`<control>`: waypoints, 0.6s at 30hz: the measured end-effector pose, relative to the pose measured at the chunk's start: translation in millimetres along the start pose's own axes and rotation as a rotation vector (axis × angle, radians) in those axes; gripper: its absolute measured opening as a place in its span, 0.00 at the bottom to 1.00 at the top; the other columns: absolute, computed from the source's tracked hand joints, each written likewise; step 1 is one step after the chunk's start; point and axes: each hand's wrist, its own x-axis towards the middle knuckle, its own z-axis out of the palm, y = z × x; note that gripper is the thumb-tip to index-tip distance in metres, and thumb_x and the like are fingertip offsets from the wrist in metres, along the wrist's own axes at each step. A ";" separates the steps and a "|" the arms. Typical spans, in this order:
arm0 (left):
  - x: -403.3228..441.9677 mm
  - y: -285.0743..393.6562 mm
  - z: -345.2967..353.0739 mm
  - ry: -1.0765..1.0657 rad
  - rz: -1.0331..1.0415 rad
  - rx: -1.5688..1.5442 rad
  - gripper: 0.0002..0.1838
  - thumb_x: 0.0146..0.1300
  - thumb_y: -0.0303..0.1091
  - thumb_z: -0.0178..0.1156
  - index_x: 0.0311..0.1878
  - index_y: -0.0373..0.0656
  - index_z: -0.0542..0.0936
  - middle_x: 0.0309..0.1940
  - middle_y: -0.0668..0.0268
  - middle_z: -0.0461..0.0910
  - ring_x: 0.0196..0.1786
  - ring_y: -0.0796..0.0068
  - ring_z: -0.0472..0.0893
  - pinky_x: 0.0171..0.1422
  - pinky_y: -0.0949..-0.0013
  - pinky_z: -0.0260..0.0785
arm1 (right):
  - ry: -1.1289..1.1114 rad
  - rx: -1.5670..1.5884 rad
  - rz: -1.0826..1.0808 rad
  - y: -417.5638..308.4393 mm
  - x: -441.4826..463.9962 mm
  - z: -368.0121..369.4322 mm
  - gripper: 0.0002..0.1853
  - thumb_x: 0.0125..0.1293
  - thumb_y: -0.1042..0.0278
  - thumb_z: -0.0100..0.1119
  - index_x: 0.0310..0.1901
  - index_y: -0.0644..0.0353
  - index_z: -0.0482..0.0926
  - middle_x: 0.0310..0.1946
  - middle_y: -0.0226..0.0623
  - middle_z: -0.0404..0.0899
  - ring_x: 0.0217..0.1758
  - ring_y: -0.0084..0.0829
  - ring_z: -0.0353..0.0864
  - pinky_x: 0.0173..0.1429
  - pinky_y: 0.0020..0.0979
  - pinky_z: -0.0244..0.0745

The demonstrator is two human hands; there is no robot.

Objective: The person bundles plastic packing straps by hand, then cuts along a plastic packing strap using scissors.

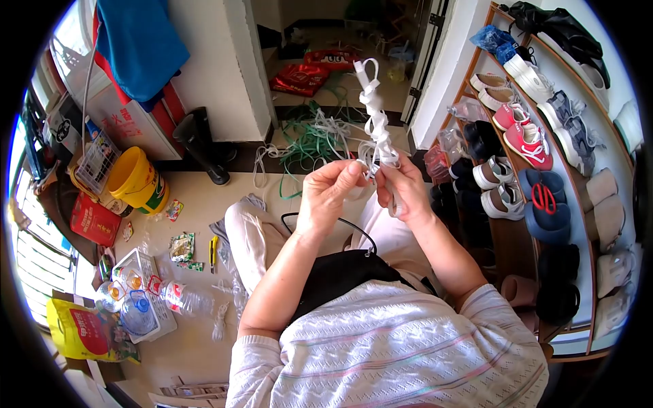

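Observation:
Both hands meet in front of me, above my lap, at the lower end of a white braided strip [378, 126]. The braid rises from the fingers, twisted and knobbly, with a loop at its top. My left hand [330, 194] pinches a white strand at the base between thumb and forefinger. My right hand [403, 187] is closed around the bottom of the braid, and a short strap end shows below its fingers. Beyond the hands, a tangle of green and white plastic strapping [316, 141] lies on the floor by the doorway.
A shoe rack [503, 248] filled with shoes stands to my right, with red-handled scissors [544, 197] on it. To my left are a yellow bucket [139, 180], a yellow utility knife [213, 253], and a white basket [163, 319] with plastic bottles. Black boots [204, 143] stand against the wall.

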 end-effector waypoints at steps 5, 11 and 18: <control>-2.7 3.1 -4.0 -0.025 0.009 -0.042 0.17 0.63 0.46 0.56 0.37 0.39 0.81 0.40 0.63 0.79 0.45 0.77 0.75 0.53 0.69 0.65 | -0.120 0.307 0.199 -4.5 -1.1 -12.9 0.03 0.67 0.70 0.47 0.41 0.53 0.69 0.21 0.30 0.70 0.15 0.20 0.65 0.17 0.22 0.60; -0.8 -4.1 -13.0 -0.266 0.093 -0.152 0.18 0.63 0.45 0.55 0.39 0.37 0.80 0.45 0.55 0.77 0.52 0.64 0.74 0.60 0.63 0.64 | -0.284 0.499 0.246 -3.4 2.6 -22.0 0.03 0.69 0.69 0.43 0.41 0.54 0.69 0.23 0.29 0.70 0.16 0.19 0.64 0.19 0.21 0.60; 8.5 9.3 -8.0 -0.328 0.122 -0.333 0.15 0.65 0.39 0.53 0.40 0.34 0.78 0.43 0.53 0.77 0.55 0.56 0.73 0.60 0.61 0.65 | -0.271 0.552 0.299 0.3 4.0 -23.4 0.06 0.70 0.69 0.42 0.46 0.55 0.68 0.22 0.29 0.70 0.15 0.18 0.64 0.19 0.22 0.62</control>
